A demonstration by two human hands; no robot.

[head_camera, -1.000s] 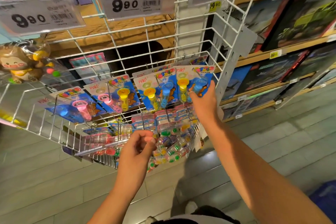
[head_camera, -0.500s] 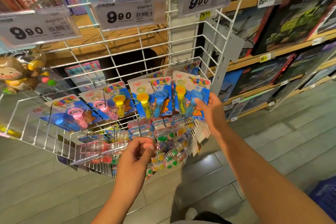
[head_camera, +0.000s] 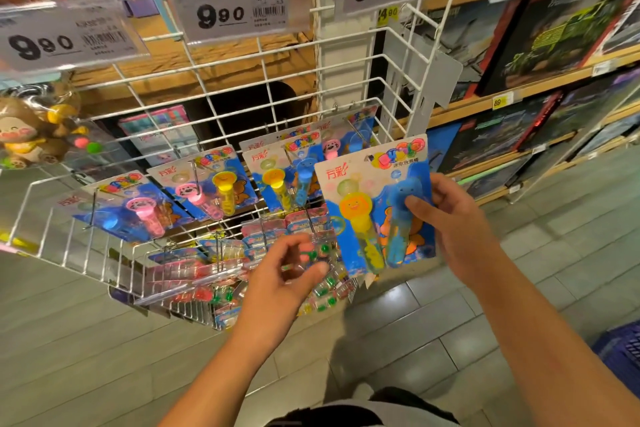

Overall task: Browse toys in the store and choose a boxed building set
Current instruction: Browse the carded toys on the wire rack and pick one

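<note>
Right now my right hand (head_camera: 450,218) grasps a blister card (head_camera: 375,204) of two bubble wands by its right edge, thumb pressed on the clear plastic bubble over the blue wand, fingers curled behind the cardboard. Glossy and flat, the card is printed blue with a white top corner and red lettering; a yellow wand with a round smiling head sits left of the blue one under the moulded plastic. I hold it upright and slightly tilted, in front of the rack, my bare forearm reaching in from the lower right.

My left hand (head_camera: 291,274) hovers lower and nearer, left of the card, fingers loosely curled and blurred, gripping nothing that I can make out. Just beyond it lie small packets of coloured beads (head_camera: 325,288) at the near end of a white wire rack (head_camera: 346,62).

More bubble-wand cards (head_camera: 207,191) hang from metal hooks to the left. Clear price tags (head_camera: 239,10) reading 9.90 jut from the rack's top. A plush monkey (head_camera: 27,132) in a clear wrapper hangs at far left.

On the wooden shelves (head_camera: 533,83) to the right stand the boxed building sets (head_camera: 561,38), dark flat cartons well apart from both hands. Grey floor tiles (head_camera: 450,340) run beneath.
</note>
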